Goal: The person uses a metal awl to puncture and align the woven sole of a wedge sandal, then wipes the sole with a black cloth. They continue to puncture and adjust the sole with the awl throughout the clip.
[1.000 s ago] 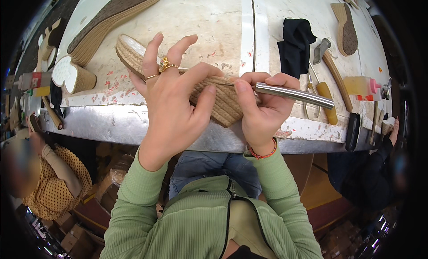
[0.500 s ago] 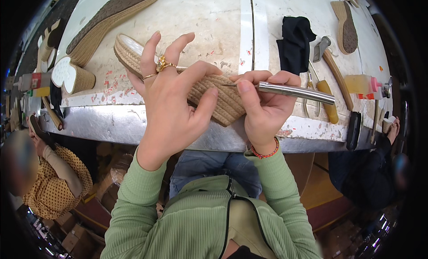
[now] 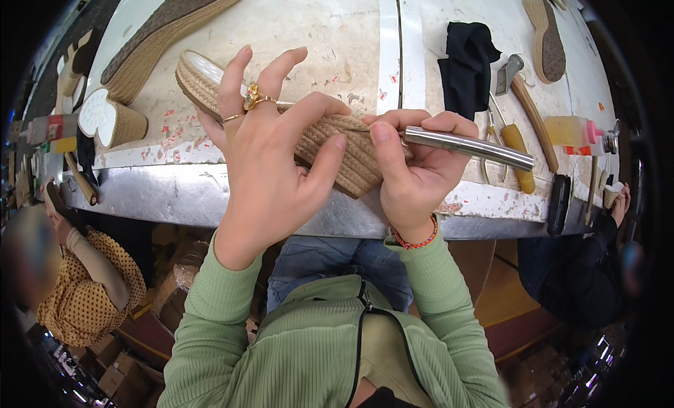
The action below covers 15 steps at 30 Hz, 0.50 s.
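My left hand [image 3: 261, 159], with two rings on it, grips a wedge shoe sole [image 3: 351, 170] covered in braided jute rope. Its thumb and index finger press on the braid near the thick heel end, while two other fingers stick up. Between the thumb and fingers of my right hand [image 3: 413, 170] is an awl [image 3: 469, 148] with a shiny metal tube handle. The thin tip points left and meets the braid beside my left index finger; whether it goes into the rope I cannot tell.
More jute wedge soles lie at the far left [image 3: 168, 32] and far right [image 3: 551, 46]. To the right are a black cloth [image 3: 467, 64], a hammer [image 3: 533, 113], a yellow-handled tool [image 3: 518, 159], a black case [image 3: 559, 204] and a bottle [image 3: 569, 132]. Other people sit at both sides.
The awl has shifted slightly to the right, its handle end a little lower, with my right hand moving along. My left hand and the sole have barely moved.
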Each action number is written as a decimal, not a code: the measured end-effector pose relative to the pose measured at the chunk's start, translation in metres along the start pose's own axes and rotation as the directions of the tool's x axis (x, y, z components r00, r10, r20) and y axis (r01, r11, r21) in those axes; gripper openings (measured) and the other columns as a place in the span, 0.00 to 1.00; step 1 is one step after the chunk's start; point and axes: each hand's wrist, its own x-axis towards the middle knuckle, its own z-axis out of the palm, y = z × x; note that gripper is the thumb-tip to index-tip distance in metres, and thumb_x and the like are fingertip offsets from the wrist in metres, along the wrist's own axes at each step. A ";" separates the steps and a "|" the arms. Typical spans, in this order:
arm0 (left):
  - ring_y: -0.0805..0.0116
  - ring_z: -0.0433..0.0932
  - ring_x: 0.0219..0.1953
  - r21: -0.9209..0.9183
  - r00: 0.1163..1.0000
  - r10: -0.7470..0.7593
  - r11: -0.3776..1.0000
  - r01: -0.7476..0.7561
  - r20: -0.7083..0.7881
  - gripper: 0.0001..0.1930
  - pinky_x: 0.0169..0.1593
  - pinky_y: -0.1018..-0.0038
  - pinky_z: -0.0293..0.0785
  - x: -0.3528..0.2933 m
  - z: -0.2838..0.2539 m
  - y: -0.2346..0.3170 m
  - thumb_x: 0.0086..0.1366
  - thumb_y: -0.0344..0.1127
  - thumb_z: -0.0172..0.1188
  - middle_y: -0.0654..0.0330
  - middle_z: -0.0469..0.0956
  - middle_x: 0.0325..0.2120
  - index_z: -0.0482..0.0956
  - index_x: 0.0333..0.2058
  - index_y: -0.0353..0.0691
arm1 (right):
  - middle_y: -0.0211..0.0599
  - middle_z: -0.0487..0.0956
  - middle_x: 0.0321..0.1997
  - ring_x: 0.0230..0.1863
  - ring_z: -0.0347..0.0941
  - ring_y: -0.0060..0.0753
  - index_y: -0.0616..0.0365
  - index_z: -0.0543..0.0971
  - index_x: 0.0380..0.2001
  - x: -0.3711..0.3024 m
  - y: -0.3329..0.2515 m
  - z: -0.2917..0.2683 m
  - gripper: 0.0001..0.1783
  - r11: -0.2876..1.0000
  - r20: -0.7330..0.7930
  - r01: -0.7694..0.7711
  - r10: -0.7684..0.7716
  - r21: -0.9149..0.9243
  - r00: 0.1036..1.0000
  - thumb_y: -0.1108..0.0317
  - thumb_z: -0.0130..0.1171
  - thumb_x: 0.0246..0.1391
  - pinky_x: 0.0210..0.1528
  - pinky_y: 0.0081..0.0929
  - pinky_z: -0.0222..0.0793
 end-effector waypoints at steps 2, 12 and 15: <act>0.49 0.46 0.69 -0.006 1.000 -0.001 1.000 0.001 0.007 0.11 0.68 0.54 0.35 0.000 0.000 0.000 0.53 0.39 0.64 0.59 0.69 0.60 0.85 0.36 0.50 | 0.45 0.79 0.34 0.34 0.77 0.22 0.57 0.59 0.44 -0.001 -0.002 0.001 0.25 0.999 -0.030 -0.028 0.027 -0.022 0.999 0.84 0.62 0.51 0.38 0.17 0.73; 0.49 0.46 0.68 -0.042 1.000 -0.009 0.999 0.009 0.000 0.10 0.68 0.55 0.36 0.002 0.001 -0.002 0.54 0.38 0.63 0.57 0.70 0.59 0.85 0.36 0.49 | 0.44 0.75 0.37 0.36 0.77 0.25 0.58 0.58 0.44 0.004 0.002 0.002 0.25 0.995 -0.049 -0.052 0.056 0.081 0.997 0.85 0.61 0.51 0.40 0.20 0.76; 0.49 0.46 0.68 -0.057 1.000 -0.012 0.998 0.011 -0.007 0.10 0.68 0.55 0.36 0.003 0.002 -0.002 0.54 0.37 0.63 0.57 0.70 0.59 0.85 0.36 0.49 | 0.46 0.78 0.36 0.37 0.78 0.26 0.57 0.58 0.44 0.003 0.000 -0.001 0.25 0.993 -0.034 -0.075 0.078 0.097 0.996 0.86 0.61 0.51 0.41 0.21 0.75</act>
